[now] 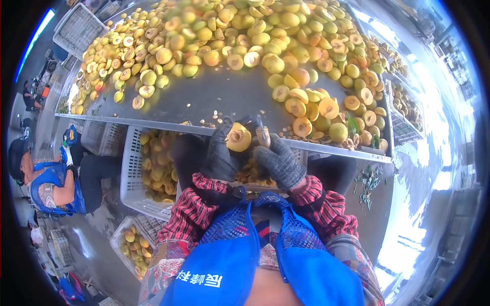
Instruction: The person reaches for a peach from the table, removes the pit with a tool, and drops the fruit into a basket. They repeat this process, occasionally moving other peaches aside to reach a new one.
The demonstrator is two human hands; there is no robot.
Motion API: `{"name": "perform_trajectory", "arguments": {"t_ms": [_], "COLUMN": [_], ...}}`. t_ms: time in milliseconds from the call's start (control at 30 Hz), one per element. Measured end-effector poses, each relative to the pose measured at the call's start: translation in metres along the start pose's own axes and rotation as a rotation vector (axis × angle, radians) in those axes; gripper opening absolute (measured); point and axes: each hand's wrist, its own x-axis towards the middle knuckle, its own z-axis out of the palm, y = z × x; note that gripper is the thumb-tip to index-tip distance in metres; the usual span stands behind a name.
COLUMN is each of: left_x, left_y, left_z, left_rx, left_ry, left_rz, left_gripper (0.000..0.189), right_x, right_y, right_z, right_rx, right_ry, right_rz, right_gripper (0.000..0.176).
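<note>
My left hand point(220, 153), in a dark grey glove, holds a halved yellow fruit point(238, 137) with its cut face and brown centre showing. Close beside it on the right, my right hand point(280, 160), gloved too, has its fingers wrapped round a small tool point(262, 133) with a brownish handle. Both hands are just over the near edge of the metal table point(214, 97). Small pit pieces point(209, 122) lie on the table just beyond my left hand.
Whole and halved fruits point(275, 46) are heaped across the table. A white crate of fruit point(133, 173) stands below its edge, with another crate point(120, 239) lower left. At far left sits another person point(51, 178). More crates point(406, 115) stand at right.
</note>
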Motion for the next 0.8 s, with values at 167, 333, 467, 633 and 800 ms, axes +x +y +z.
{"name": "perform_trajectory", "arguments": {"t_ms": [167, 333, 467, 633, 800], "left_x": [0.005, -0.017, -0.002, 0.012, -0.001], "left_y": [-0.007, -0.006, -0.018, -0.031, -0.023], "left_z": [-0.019, 0.005, -0.014, -0.033, -0.012], "left_rx": [0.194, 0.599, 0.891, 0.457, 0.901], "left_ry": [-0.129, -0.058, -0.031, -0.248, -0.126], "left_rz": [0.194, 0.337, 0.516, 0.436, 0.602], "left_gripper": [0.034, 0.032, 0.029, 0.031, 0.036], "right_x": [-0.011, -0.015, -0.014, -0.005, 0.002], "right_y": [0.022, 0.016, 0.01, 0.021, 0.031], "right_z": [-0.004, 0.003, 0.008, 0.015, 0.015], "right_rx": [-0.457, -0.573, -0.714, -0.856, -0.86], "right_ry": [-0.12, -0.09, -0.082, -0.086, -0.068], "right_rz": [-0.101, -0.145, -0.266, -0.295, -0.684], "right_gripper": [0.022, 0.02, 0.025, 0.035, 0.038]}}
